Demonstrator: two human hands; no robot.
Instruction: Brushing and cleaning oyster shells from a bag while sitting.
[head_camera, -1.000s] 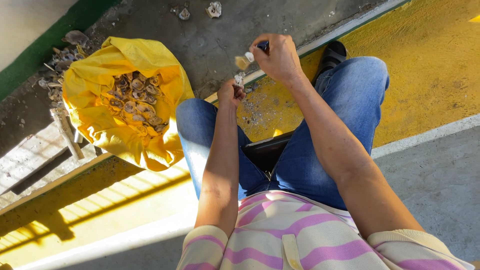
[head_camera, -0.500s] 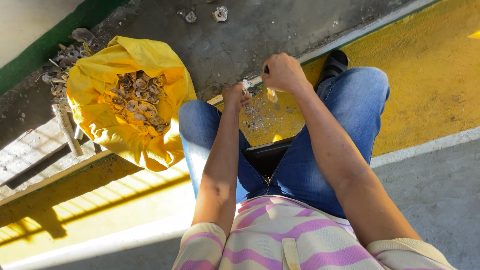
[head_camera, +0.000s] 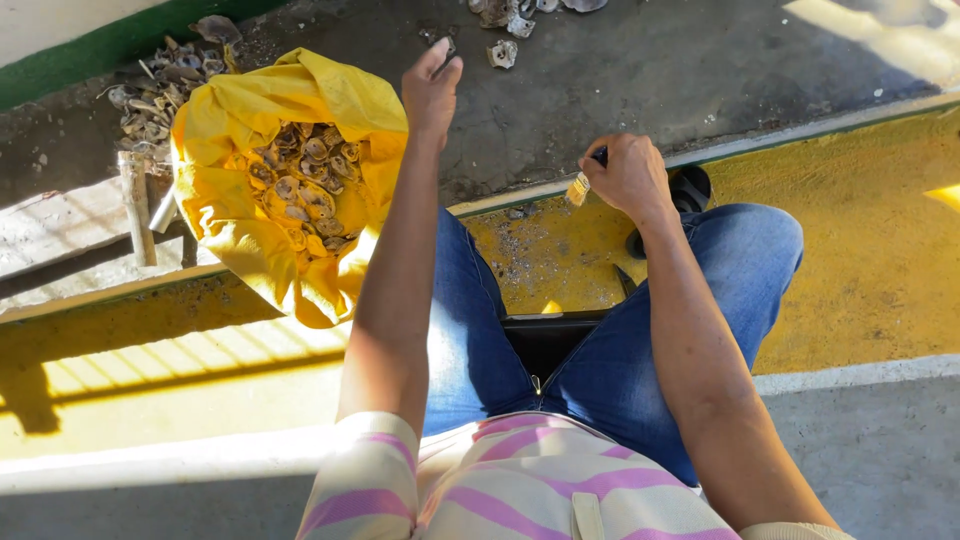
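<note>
Yellow sack (head_camera: 225, 215) (full of shells) by the loosely open, empty left hand (head_camera: 432, 92); right hand (head_camera: 628, 175) grip closed on a knife (head_camera: 582, 185).

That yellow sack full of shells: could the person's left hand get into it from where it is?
Probably yes. The left hand is raised just beside the open yellow cloth sack, and the grey shells lie uncovered, with nothing between. It seems to pinch something small, which could hinder grabbing.

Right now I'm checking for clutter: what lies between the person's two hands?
In the head view, between the left hand and the right hand, which grips a small knife, there is only dark, gritty concrete floor; loose shells lie farther off.
</note>
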